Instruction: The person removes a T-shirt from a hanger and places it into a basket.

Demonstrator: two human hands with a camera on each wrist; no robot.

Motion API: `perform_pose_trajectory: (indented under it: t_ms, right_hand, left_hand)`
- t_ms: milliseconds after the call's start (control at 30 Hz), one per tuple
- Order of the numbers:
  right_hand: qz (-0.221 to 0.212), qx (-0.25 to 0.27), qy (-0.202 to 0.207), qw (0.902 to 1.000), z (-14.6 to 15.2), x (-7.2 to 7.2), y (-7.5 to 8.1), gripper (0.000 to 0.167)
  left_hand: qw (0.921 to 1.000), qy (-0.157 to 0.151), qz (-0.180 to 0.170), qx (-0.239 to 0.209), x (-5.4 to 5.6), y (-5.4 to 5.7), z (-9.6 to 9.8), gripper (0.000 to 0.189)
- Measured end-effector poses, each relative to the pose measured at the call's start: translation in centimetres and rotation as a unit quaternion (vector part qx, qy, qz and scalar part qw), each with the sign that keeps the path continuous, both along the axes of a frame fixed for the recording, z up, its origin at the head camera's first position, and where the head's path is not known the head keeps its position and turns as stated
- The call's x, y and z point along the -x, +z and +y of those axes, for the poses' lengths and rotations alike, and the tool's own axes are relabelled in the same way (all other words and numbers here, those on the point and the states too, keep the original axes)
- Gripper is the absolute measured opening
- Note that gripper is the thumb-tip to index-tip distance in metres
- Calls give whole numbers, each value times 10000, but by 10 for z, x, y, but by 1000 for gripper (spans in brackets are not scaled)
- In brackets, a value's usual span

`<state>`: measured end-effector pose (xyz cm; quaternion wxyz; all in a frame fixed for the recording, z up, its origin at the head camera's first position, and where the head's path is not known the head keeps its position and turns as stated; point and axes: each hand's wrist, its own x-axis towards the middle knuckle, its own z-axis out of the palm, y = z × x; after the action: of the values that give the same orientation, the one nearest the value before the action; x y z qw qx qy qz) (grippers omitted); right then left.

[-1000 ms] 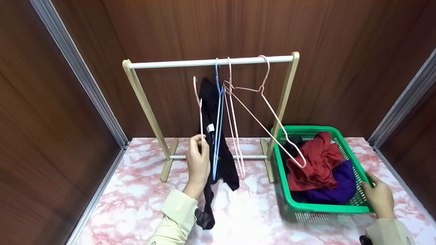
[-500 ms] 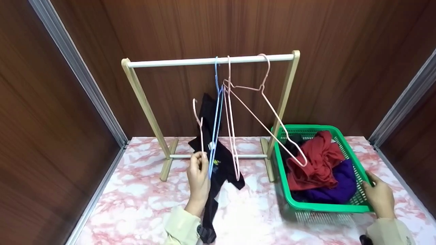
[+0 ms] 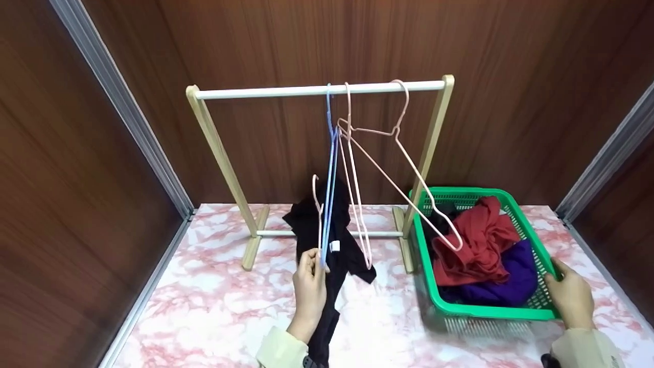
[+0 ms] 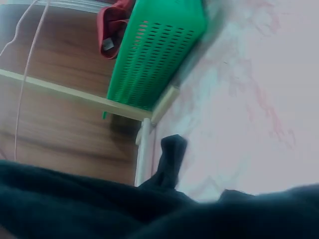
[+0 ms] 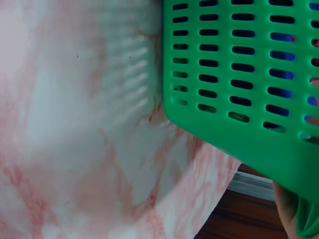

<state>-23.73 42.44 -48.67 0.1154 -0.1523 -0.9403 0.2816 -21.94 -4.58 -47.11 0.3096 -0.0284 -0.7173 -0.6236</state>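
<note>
My left hand pinches the lower part of a pink wire hanger, whose hook stands free below the rail. A black garment with a small white label hangs down behind this hanger and past my wrist; its dark cloth fills the bottom of the left wrist view. A blue hanger overlaps the fingers in the head view. My right hand grips the near right rim of a green plastic basket. Red cloth and purple cloth lie in the basket, with darker cloth beneath.
A small clothes rack with a white rail and wooden legs stands at the back of the marbled tabletop. Two more pink hangers hang from it; the right one reaches over the basket. Brown panels enclose the sides and back.
My left hand has come down and slightly right with the pink hanger and the black garment, which now sits lower, partly on the tabletop. My right hand stays on the basket rim.
</note>
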Motion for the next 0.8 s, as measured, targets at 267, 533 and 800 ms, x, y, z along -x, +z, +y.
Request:
perform_pose_trajectory:
  t_ms: [267,533,800]
  right_hand:
    - [3181,-571,357,9456,-52,5,0,20]
    - [4395,-855,2616,8550,-137,14,3,20]
    - [4307,-1222,3676,8152,-227,17,11,21]
  left_hand:
    - [9996,87,-36,275,-5,-5,0,10]
    - [9990,123,-127,412,-7,-11,-1,10]
    - [9981,220,58,565,-9,-13,-2,6]
